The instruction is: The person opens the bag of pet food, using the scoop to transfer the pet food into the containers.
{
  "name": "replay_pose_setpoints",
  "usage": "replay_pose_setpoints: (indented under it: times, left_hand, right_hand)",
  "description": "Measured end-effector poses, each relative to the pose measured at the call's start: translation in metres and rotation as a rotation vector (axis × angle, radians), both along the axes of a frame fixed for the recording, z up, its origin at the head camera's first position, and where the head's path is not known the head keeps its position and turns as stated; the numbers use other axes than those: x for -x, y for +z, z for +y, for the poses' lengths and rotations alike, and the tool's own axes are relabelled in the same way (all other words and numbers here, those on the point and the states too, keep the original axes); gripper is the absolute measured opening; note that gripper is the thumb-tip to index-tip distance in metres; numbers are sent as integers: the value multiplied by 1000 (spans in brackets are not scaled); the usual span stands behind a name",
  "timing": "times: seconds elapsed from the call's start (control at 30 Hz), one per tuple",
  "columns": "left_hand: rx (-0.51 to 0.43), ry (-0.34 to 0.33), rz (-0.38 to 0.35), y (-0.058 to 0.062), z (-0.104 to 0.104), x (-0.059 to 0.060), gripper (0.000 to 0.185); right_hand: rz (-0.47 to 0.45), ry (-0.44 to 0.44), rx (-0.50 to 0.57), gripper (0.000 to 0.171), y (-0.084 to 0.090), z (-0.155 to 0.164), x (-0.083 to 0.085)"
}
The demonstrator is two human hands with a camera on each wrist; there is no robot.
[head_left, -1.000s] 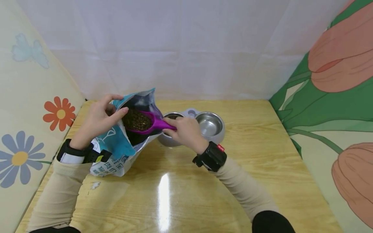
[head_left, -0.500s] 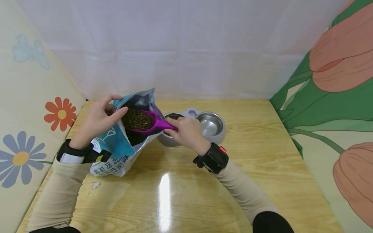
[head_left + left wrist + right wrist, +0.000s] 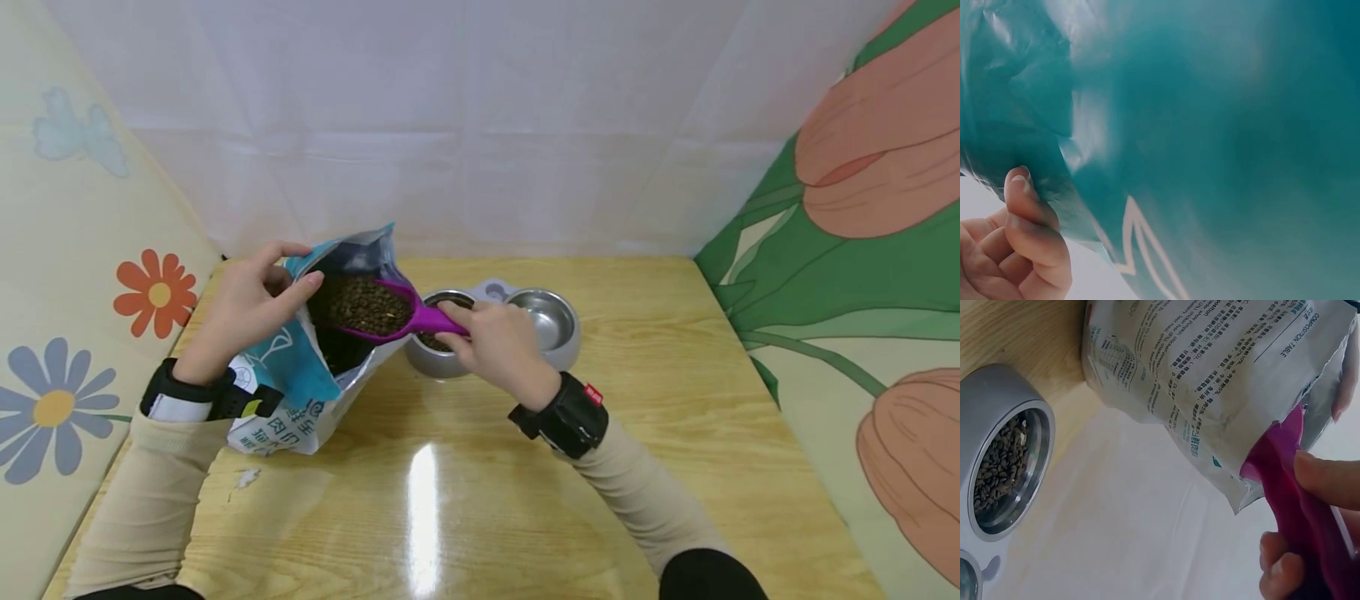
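A teal and white pet-food bag (image 3: 300,379) stands open on the left of the wooden table (image 3: 465,492). My left hand (image 3: 247,308) pinches the bag's top edge and holds the mouth open; the bag's teal face (image 3: 1210,137) fills the left wrist view. My right hand (image 3: 491,337) grips the handle of a purple scoop (image 3: 408,315) heaped with brown kibble (image 3: 363,304), at the bag's mouth. In the right wrist view the scoop (image 3: 1291,487) pokes from the bag (image 3: 1210,369). Just right of the bag a grey double bowl (image 3: 570,337) has kibble in its left cup (image 3: 1000,465) and a bare right cup (image 3: 542,319).
Flowered cloth panels close in the table on the left (image 3: 82,250) and right (image 3: 862,208), and a white curtain (image 3: 465,125) hangs behind. The table's front and right parts show only glare on the wood.
The loaded scoop has risen and shifted slightly right out of the bag, with my right hand moving the same way. The left hand keeps its pinch on the bag.
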State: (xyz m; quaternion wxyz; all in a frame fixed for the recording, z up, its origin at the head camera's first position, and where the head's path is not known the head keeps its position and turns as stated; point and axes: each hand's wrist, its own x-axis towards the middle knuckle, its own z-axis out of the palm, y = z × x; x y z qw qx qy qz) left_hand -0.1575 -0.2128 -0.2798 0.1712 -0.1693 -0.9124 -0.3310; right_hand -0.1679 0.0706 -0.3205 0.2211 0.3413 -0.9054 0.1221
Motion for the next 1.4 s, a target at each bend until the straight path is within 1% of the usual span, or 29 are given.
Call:
replay_pose_setpoints:
  times: [0.2, 0.37, 0.47, 0.63, 0.73, 0.9, 1.0, 1.23, 1.4]
  left_hand:
    - [12, 4, 7, 0, 0, 0, 34]
    - [4, 2, -1, 1, 1, 0, 34]
    - [1, 4, -1, 2, 1, -1, 33]
    - [-23, -3, 9, 1, 0, 0, 31]
    - [-23, -5, 25, -1, 0, 1, 32]
    - [-50, -29, 28, -2, 0, 2, 32]
    - [-65, -41, 20, -3, 0, 3, 33]
    - [-42, -25, -11, -4, -1, 1, 33]
    - [-64, -31, -35, -5, 0, 1, 34]
  right_hand:
    - [26, 16, 54, 38, -2, 9, 0]
    - [24, 35, 100, 38, -4, 16, -1]
    - [47, 46, 139, 38, -4, 19, -1]
    - [85, 62, 183, 39, -2, 22, -1]
    - [88, 65, 197, 40, 0, 25, -1]
    - [91, 66, 217, 39, 4, 29, -2]
    - [109, 61, 224, 38, 5, 33, 0]
    - [133, 73, 256, 38, 5, 44, 2]
    - [147, 81, 266, 38, 7, 53, 3]
